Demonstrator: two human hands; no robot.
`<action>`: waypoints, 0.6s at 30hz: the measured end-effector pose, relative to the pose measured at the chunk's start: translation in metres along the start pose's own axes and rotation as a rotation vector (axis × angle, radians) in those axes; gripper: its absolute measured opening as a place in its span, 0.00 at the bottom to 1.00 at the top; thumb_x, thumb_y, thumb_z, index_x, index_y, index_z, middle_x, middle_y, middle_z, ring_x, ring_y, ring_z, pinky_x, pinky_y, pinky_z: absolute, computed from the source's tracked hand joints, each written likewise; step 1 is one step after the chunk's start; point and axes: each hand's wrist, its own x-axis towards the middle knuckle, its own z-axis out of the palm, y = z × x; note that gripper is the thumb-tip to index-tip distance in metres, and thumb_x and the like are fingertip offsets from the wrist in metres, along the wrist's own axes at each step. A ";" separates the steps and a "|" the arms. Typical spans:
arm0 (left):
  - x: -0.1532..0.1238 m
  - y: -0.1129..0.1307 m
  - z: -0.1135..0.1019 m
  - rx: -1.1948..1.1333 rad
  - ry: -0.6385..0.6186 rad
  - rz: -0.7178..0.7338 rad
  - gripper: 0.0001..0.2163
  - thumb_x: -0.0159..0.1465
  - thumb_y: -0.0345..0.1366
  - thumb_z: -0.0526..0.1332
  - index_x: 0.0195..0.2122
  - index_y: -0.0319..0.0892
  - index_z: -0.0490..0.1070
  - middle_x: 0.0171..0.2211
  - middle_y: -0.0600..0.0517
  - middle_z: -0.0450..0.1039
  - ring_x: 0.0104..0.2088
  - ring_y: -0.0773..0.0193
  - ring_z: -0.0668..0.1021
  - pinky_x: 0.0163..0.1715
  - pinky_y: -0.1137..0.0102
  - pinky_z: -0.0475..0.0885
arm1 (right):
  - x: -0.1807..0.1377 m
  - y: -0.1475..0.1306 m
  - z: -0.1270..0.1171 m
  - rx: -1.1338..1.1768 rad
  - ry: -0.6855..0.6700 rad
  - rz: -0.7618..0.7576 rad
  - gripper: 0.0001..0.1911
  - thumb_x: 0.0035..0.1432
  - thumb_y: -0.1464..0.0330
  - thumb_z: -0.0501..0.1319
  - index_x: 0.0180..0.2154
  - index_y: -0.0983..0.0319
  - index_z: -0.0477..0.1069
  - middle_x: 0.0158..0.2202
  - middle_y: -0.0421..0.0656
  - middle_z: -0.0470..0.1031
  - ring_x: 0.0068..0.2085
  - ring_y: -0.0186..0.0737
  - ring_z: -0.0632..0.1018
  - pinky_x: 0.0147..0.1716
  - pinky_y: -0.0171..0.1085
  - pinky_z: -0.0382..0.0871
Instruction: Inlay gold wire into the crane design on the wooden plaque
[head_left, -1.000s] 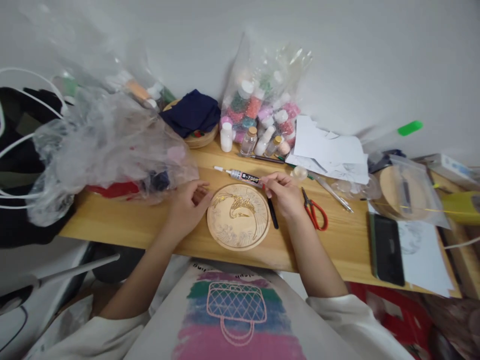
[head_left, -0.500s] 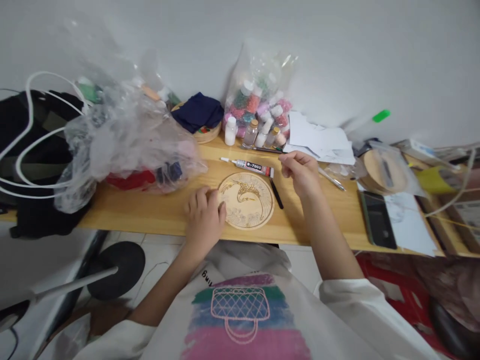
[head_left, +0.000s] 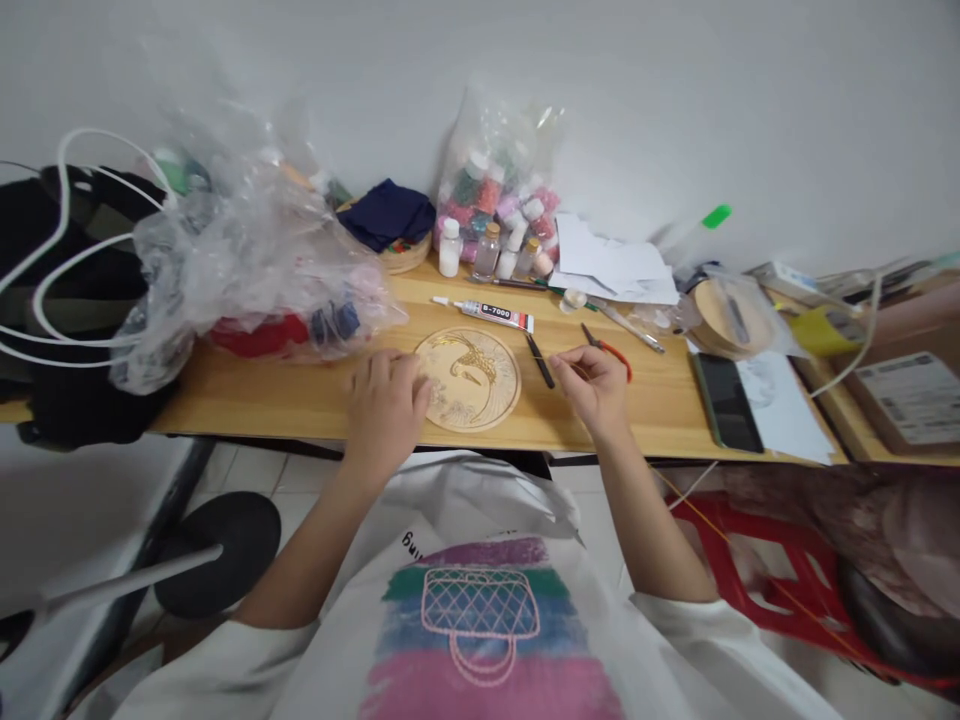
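Observation:
A round wooden disc [head_left: 491, 405] with a bird design, partly outlined in gold, lies near the table's front edge. My left hand [head_left: 386, 405] rests with its fingers spread at the disc's left rim. To the right of the disc, my right hand [head_left: 596, 390] is closed in a pinch on a thin gold thread [head_left: 534, 352], whose end points left toward the disc. Red-handled scissors [head_left: 619, 358] lie partly hidden behind that hand. A black pen-like stick [head_left: 540, 362] sits between hand and disc, and a B-7000 glue tube [head_left: 495, 316] lies just behind the disc.
Small bottles [head_left: 486, 252] stand before a clear bag of colourful jars [head_left: 499, 190]. Crumpled plastic bags [head_left: 255, 260] cover the left side. To the right are paper sheets [head_left: 615, 265], a phone [head_left: 724, 400] and a cardboard box [head_left: 907, 390]. A red stool [head_left: 720, 540] stands below.
My right hand has come down and nearer the front edge, uncovering the scissors and a small round piece behind it. My left hand stays at the disc. The view has shifted slightly.

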 end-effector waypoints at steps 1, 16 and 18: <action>-0.007 0.002 0.002 -0.003 -0.006 0.020 0.13 0.66 0.36 0.59 0.50 0.39 0.73 0.52 0.38 0.73 0.54 0.43 0.73 0.53 0.51 0.68 | -0.002 0.002 0.001 -0.024 0.021 -0.017 0.16 0.47 0.55 0.65 0.23 0.60 0.69 0.17 0.37 0.67 0.20 0.31 0.65 0.21 0.34 0.60; -0.035 -0.001 0.026 0.003 0.035 0.104 0.20 0.70 0.35 0.48 0.60 0.36 0.65 0.60 0.34 0.68 0.63 0.43 0.67 0.56 0.47 0.66 | 0.073 -0.006 -0.055 -0.971 0.523 -0.087 0.06 0.54 0.69 0.56 0.28 0.62 0.70 0.32 0.51 0.74 0.34 0.47 0.73 0.34 0.43 0.61; -0.030 -0.002 0.024 0.008 0.000 0.120 0.19 0.69 0.34 0.49 0.59 0.37 0.67 0.60 0.35 0.69 0.64 0.44 0.67 0.57 0.48 0.66 | 0.094 -0.014 -0.064 -1.077 0.528 -0.041 0.07 0.55 0.71 0.55 0.29 0.64 0.71 0.33 0.53 0.74 0.35 0.50 0.74 0.35 0.45 0.62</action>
